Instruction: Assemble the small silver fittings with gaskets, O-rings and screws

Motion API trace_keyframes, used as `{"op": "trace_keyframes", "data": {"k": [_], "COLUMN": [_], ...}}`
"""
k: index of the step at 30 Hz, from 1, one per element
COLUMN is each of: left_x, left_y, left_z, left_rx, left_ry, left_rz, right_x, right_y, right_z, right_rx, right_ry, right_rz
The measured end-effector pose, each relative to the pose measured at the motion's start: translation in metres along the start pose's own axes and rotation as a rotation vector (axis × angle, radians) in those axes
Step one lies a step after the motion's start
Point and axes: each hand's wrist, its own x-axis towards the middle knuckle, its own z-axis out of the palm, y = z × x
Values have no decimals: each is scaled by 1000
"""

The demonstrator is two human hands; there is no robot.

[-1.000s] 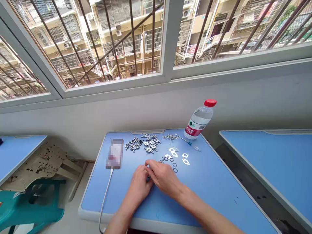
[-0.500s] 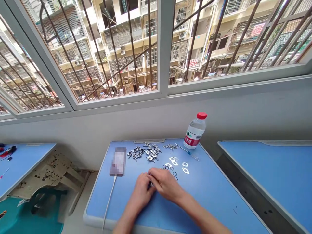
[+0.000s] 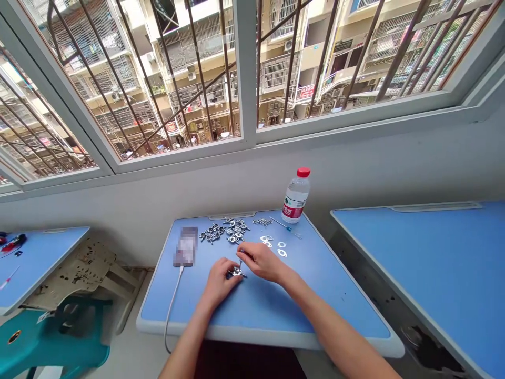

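On the blue desk (image 3: 315, 305), my left hand (image 3: 221, 277) has its fingertips on a small metal part (image 3: 236, 271), which rests on the desk surface. My right hand (image 3: 262, 261) sits just above that part, finger and thumb pinched on a thin small screw (image 3: 240, 261) standing over it. Behind my hands lie a heap of metal assemblies (image 3: 226, 231) and several flat oval metal plates (image 3: 274, 245). Much of the small part is hidden by my fingers.
A water bottle (image 3: 295, 196) with a red cap stands at the desk's back edge beside a small screwdriver (image 3: 287, 228) and loose screws (image 3: 262, 222). A blurred phone (image 3: 186, 246) trails a white cable (image 3: 173, 300) over the front edge. Blue desks flank this one.
My hands have parted slightly, bringing the small metal part into view between them. The view has shifted, so the desk sits further away and the bottle further left.
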Motion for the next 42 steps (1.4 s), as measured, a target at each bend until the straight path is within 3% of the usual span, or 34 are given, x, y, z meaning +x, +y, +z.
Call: {"op": "trace_keyframes", "data": {"k": [21, 37, 42], "left_x": [-1, 0, 0], "left_y": [3, 7, 6], "left_z": [-1, -3, -3], "left_rx": [-2, -29, -25], "left_ry": [10, -29, -41], "left_rz": [0, -26, -33], "right_x": [-1, 2, 0], "right_y": [1, 11, 5], "right_z": [-1, -2, -5], "right_rx": [-43, 14, 26], "right_ry": [-57, -45, -102], "right_rz": [-17, 154, 95]}}
